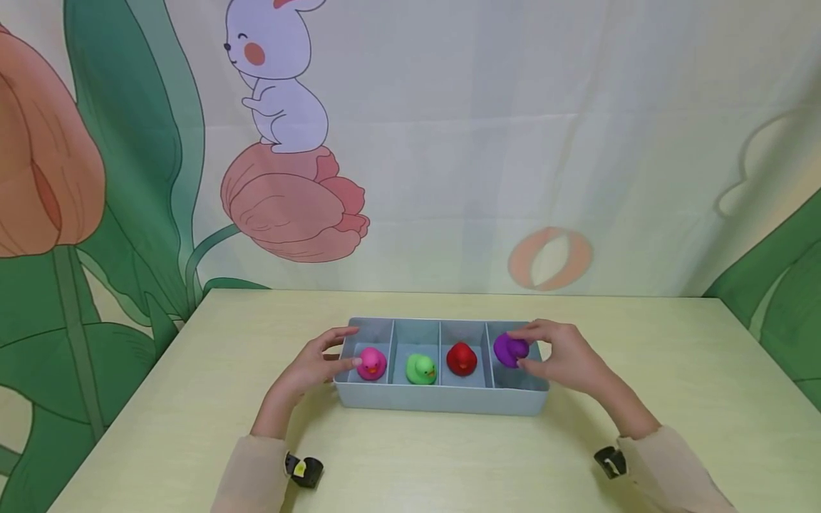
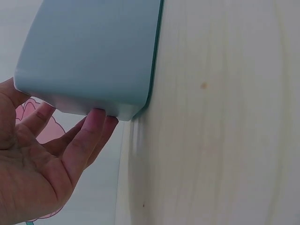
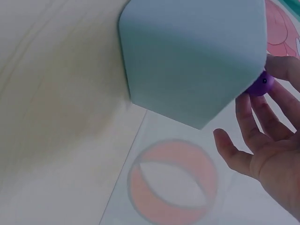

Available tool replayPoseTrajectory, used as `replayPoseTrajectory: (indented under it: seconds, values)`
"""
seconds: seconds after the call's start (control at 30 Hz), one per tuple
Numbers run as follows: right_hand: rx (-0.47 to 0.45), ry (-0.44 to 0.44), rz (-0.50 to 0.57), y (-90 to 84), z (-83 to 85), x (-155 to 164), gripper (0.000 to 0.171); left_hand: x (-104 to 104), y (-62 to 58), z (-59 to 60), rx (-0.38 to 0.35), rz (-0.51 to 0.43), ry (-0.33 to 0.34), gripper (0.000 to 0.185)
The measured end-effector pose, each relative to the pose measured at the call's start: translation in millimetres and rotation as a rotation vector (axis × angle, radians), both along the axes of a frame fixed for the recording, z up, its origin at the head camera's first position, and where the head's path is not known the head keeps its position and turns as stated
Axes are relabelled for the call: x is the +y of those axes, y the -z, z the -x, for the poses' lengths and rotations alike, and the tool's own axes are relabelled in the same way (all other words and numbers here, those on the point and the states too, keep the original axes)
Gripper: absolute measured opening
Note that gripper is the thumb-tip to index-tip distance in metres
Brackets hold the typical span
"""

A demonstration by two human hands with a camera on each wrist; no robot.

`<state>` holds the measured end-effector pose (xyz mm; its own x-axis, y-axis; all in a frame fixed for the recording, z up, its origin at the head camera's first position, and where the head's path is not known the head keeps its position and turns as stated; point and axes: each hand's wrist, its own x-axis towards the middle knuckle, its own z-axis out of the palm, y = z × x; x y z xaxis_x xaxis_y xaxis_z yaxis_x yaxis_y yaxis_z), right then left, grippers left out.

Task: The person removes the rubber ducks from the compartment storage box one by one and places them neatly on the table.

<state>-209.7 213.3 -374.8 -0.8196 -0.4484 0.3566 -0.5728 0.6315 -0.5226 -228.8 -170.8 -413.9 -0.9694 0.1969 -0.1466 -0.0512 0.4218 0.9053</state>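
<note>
Head view: grey tray at table centre, four compartments; right hand pinches purple duck in the rightmost, partly covering it; left hand, fingers relaxed, touches the tray's left end. Left wrist view: tray wall only, ducks hidden, fingers against it. Right wrist view: purple duck barely visible behind tray, upper right.

A pale yellow-green worktop stands before a printed backdrop showing a white rabbit on a pink flower, green leaves and an orange ball.
</note>
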Motion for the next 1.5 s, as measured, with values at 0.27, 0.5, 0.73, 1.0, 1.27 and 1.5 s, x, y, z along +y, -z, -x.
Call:
replayPoseTrajectory:
  seconds: [0.27, 0.5, 0.73, 1.0, 1.27, 1.5]
  values:
    - [0.000, 0.048, 0.100, -9.8, -3.6, 8.4, 0.036, 0.3, -1.2, -0.5, -0.002, -0.002, -0.002, 0.056]
    - [-0.048, 0.122, 0.151, -15.3, -5.5, 21.1, 0.035, 0.3, -2.0, -0.8, -0.001, 0.010, -0.007, 0.055]
    - [-0.053, 0.148, 0.206, -14.3, -5.4, 36.7, 0.036, 0.6, -3.4, -2.1, 0.000, 0.014, 0.000, 0.055]
    - [-0.082, 0.196, 0.262, -8.8, -4.5, 51.4, 0.034, 0.6, -3.8, -2.6, 0.002, 0.008, 0.006, 0.056]
    - [-0.165, 0.201, 0.287, 6.5, 0.8, 60.5, 0.036, 0.1, -4.9, -2.6, 0.002, 0.005, 0.009, 0.056]
    - [-0.270, 0.235, 0.255, 19.1, 7.5, 64.0, 0.038, 0.3, -4.3, -2.3, 0.001, 0.005, 0.014, 0.056]
